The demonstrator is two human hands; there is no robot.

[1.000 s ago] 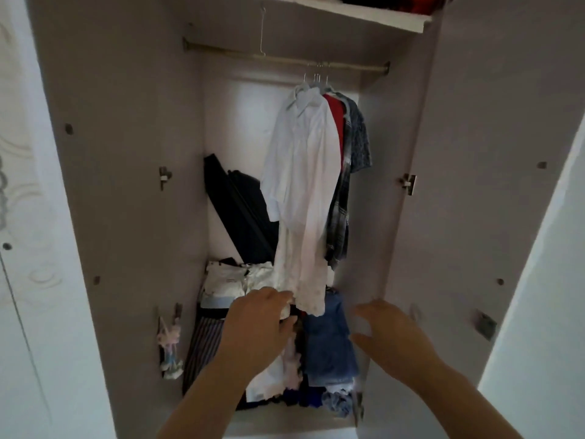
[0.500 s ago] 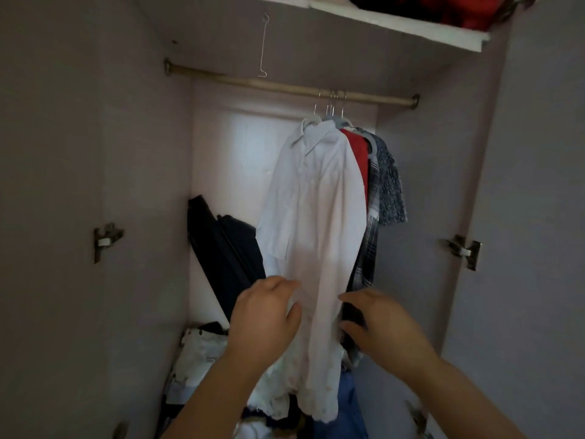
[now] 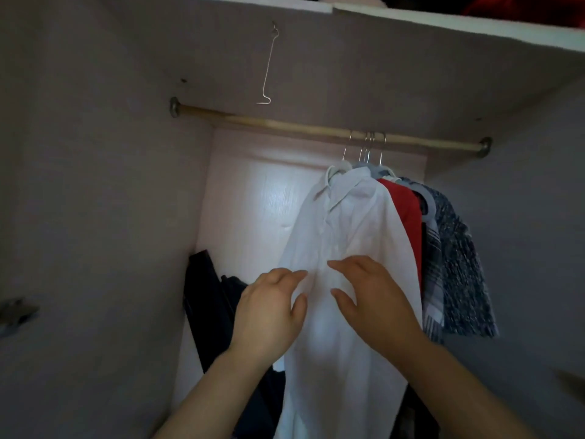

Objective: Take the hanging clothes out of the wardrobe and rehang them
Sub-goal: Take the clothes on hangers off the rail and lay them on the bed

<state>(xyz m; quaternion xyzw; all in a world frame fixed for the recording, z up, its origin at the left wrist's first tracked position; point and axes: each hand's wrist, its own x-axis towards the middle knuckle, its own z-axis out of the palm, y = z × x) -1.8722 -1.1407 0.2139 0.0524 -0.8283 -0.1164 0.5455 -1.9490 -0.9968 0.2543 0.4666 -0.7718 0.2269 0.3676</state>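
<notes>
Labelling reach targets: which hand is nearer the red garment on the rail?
Right. The right hand is before the white shirt, just below-left of the red garment; the left hand sits farther left, at the shirt's left edge.

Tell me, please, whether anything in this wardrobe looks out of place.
A thin bent metal wire dangles alone from the pale shelf underside, above the bare left half of the brass-coloured hanging rail, carrying nothing.
</notes>
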